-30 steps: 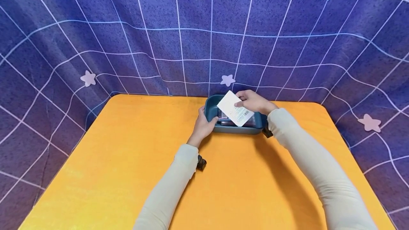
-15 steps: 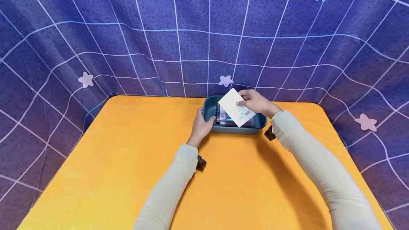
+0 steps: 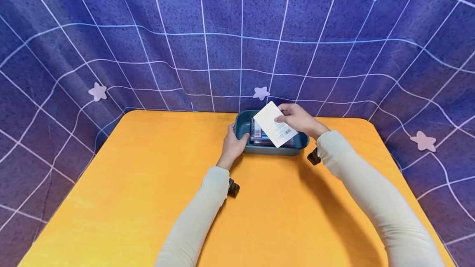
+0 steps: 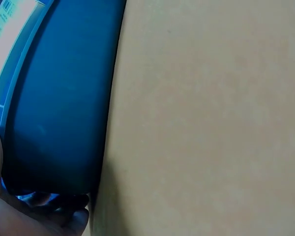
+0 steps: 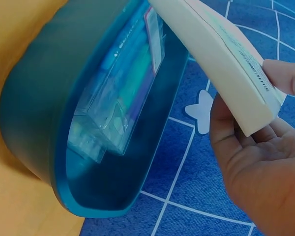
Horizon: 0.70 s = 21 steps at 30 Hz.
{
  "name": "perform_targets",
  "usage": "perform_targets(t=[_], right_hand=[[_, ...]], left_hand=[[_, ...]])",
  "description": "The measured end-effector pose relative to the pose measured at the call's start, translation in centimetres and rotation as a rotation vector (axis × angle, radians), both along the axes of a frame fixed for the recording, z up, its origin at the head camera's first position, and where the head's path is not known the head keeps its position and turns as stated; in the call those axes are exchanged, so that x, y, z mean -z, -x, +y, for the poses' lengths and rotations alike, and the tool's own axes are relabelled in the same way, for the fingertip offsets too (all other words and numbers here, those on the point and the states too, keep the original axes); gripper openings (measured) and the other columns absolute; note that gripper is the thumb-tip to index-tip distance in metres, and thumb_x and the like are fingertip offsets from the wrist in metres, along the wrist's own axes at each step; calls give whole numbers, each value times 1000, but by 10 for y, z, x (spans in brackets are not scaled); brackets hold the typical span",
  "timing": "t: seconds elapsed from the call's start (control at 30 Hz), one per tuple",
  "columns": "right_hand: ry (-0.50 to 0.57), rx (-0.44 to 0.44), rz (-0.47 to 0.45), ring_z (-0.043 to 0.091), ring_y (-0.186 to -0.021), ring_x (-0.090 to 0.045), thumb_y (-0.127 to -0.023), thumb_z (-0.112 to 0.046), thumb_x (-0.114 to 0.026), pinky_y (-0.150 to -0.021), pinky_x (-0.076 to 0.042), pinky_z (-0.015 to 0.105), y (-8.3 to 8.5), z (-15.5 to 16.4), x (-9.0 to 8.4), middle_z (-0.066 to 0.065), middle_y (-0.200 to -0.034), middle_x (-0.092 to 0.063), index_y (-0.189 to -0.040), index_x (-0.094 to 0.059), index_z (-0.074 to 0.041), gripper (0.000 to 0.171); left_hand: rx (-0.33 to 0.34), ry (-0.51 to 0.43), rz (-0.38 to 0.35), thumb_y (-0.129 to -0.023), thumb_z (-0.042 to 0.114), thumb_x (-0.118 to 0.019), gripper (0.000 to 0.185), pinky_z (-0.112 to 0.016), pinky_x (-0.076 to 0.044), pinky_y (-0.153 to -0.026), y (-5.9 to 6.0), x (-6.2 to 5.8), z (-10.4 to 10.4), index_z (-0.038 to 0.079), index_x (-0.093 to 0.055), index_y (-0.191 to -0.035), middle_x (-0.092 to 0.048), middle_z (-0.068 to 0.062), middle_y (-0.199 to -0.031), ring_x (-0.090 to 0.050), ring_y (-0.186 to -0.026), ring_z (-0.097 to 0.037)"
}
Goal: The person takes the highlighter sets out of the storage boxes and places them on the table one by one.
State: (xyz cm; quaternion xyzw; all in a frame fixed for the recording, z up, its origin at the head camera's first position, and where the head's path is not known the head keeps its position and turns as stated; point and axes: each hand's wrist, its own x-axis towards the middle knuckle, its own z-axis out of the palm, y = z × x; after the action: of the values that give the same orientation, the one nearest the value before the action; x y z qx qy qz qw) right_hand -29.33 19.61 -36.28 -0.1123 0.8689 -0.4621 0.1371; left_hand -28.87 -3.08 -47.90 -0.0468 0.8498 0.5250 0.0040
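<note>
A blue-green plastic bin [image 3: 274, 151] stands at the back of the table. My left hand [image 3: 233, 145] grips its left end, thumb over the rim; the left wrist view shows fingers [image 4: 78, 221] curled at the bin's end. Over the bin, my right hand [image 3: 298, 119] pinches a thin white box [image 3: 272, 122] with printed text and a barcode, tilted and held between thumb and fingers. Inside the bin lie clear packs of coloured pens [image 5: 130, 73], partly hidden by the white box in the head view.
The yellow table [image 3: 156, 176] reaches toward me, with rounded back corners. Close behind the bin hangs a dark blue curtain [image 3: 167, 44] with white grid lines and stars. Each wrist carries a small black camera, such as the left wrist camera [image 3: 233, 188].
My left thumb has drawn back toward the bin's left rim, and more of a pen pack shows. The white box in my right hand has shifted slightly right over the bin.
</note>
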Motion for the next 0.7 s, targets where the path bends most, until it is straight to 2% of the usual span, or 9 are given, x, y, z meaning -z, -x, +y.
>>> perform_targets(t=[0.33, 0.7], right_hand=[[6, 48, 26, 16, -82, -73, -98, -14, -58, -70, -60, 31, -5, 1, 0, 19, -112, -74, -108, -60, -3, 15], [30, 57, 12, 19, -84, -74, -98, -16, -57, -72, -61, 33, -11, 2, 0, 21, -113, -74, -108, -59, -4, 15]], left_hand=[[6, 3, 7, -98, 29, -63, 67, -54, -36, -120, 2, -2, 0, 12, -29, -153, -47, -18, -154, -48, -140, -36], [15, -3, -11, -98, 28, -63, 68, -55, -34, -120, 3, 1, -1, 13, -28, -154, -44, -18, -156, -44, -144, -36]])
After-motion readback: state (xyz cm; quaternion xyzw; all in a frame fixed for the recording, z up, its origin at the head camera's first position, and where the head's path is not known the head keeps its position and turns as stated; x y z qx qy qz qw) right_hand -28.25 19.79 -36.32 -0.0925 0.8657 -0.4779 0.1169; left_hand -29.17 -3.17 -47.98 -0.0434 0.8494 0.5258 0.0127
